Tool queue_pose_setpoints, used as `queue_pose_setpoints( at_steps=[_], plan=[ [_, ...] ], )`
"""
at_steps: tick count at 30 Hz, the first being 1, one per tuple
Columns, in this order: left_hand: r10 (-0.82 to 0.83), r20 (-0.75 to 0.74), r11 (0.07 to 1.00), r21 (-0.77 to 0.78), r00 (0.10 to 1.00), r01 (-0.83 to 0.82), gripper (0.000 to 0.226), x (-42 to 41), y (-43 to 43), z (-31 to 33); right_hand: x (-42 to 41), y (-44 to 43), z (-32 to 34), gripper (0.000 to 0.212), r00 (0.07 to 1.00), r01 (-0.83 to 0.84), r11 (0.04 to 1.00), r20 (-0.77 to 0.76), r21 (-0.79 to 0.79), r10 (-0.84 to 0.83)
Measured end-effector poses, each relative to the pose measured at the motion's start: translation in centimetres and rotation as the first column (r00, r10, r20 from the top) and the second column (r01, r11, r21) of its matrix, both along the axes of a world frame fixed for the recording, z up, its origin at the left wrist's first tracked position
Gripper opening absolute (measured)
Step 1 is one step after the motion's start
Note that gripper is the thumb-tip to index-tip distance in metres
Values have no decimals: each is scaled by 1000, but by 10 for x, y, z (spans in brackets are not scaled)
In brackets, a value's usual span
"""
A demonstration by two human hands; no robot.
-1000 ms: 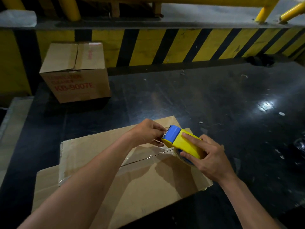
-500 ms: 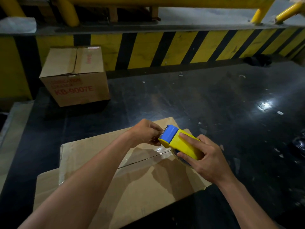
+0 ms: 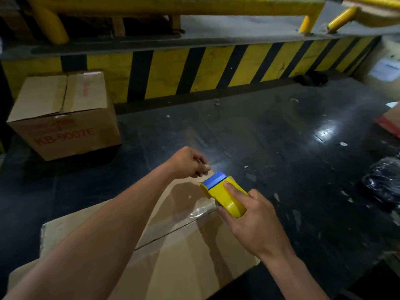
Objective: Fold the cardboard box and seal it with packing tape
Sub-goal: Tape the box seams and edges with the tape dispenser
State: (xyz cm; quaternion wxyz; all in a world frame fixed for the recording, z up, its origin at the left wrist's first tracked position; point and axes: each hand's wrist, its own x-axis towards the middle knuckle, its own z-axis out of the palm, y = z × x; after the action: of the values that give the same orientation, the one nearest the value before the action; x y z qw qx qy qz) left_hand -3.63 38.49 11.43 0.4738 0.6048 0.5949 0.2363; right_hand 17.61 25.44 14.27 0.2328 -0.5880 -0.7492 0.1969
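clasping tape dispenser [image 3: 219,191], right grip [image 3: 257,223] hovers over cardboard box [image 3: 184,267]

Yellow dispenser [image 3: 227,197], blue cap — brown box [image 3: 184,263], yellow-black striped barrier [image 3: 216,68].

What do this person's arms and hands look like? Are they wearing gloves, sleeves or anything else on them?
Both forearms are bare all the way to the picture's edge, so no sleeves show. The left hand and the right hand have no gloves. No watch, bracelet or ring shows on either wrist or on the visible fingers. The light is dim, so finer marks cannot be told.
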Motion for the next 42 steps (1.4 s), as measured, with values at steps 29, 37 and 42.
queue_pose_setpoints(
  at_steps=[29,37,42],
  plan=[
    [-46,-165,999,6,985,48,9,-16,66,-51,-10,32,-8,63,991,51,967,132,-248,-19],
    [-14,-220,1000,7,975,16,4,-15,67,-56,-9,39,-8,59,991,26,968,134,-251,8],
    [-1,-214,1000,9,977,4,7,-13,65,-57,-8,40,-10,63,991,31,967,134,-252,3]
  ],
)
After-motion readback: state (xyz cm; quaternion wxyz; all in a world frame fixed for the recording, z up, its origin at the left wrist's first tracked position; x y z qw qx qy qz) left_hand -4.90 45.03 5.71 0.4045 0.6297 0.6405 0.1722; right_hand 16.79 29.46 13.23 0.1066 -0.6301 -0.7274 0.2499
